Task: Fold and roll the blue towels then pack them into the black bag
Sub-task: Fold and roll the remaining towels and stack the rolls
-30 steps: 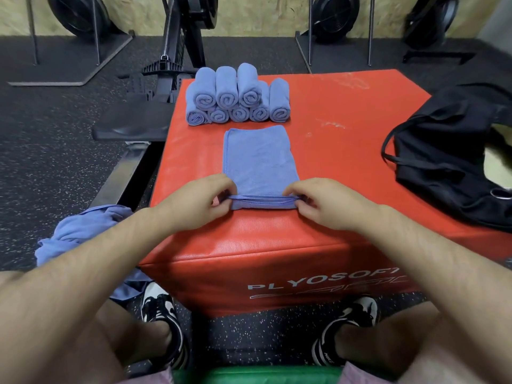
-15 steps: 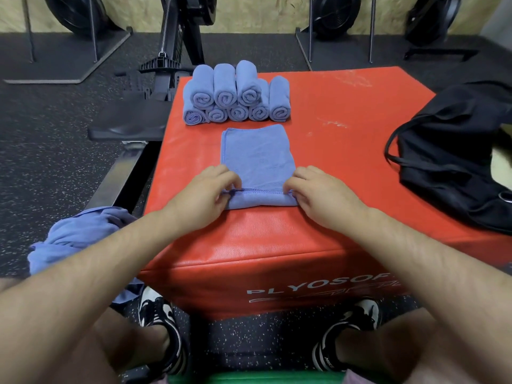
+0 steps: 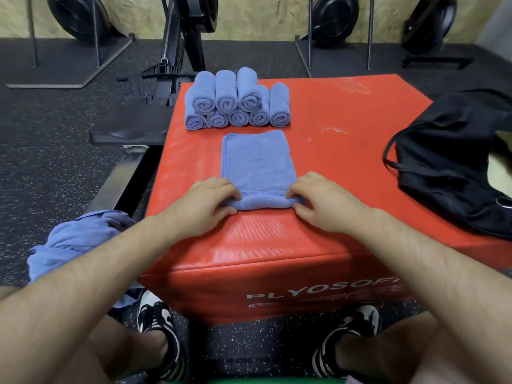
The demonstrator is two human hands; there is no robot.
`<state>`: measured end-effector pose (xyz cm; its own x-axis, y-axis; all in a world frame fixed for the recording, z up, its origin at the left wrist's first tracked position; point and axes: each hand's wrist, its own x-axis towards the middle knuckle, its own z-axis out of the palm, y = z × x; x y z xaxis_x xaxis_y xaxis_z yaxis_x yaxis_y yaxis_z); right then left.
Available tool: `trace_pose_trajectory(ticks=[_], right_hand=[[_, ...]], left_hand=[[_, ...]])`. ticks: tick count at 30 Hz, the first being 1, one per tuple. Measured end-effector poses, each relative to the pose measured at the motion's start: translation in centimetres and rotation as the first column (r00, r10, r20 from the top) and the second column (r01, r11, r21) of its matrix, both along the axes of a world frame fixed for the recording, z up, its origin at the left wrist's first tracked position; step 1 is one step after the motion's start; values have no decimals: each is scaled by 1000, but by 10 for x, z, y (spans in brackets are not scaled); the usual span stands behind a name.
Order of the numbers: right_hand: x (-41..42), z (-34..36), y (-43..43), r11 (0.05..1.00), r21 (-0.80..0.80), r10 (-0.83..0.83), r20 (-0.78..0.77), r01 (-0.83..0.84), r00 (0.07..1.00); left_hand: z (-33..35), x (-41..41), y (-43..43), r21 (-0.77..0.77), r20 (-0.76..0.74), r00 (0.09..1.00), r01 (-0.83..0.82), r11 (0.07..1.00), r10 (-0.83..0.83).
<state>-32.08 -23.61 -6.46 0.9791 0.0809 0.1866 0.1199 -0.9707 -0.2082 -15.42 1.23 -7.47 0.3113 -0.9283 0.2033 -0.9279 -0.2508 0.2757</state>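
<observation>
We curl left hand (image 3: 203,207) and right hand (image 3: 318,203) fingers round the towel (image 3: 259,164) roll's ends, flat part beyond our fingertips.

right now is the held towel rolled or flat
Barely rolled: folded towel lies flat, only its near edge curled under left hand and right hand.

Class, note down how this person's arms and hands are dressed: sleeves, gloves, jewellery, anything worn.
Both forearms are bare, with no sleeves in view. The left hand and right hand wear no gloves, rings, watch or bracelet.
</observation>
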Motion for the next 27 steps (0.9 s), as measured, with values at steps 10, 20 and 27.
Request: trace_pose_trajectory(ticks=[10,20,27], right_hand=[[6,7,7,939,312,-110,-132,147,985],[17,-1,4,998,57,-36,90,31,995],[13,-2,3,1000,-23,-4,4,4,1000]], left_hand=[[18,12,-3,47,-258,962,-74,996,84],[8,13,-10,-53,103,995,7,999,-1],[4,23,1,47,73,997,23,999,-26]])
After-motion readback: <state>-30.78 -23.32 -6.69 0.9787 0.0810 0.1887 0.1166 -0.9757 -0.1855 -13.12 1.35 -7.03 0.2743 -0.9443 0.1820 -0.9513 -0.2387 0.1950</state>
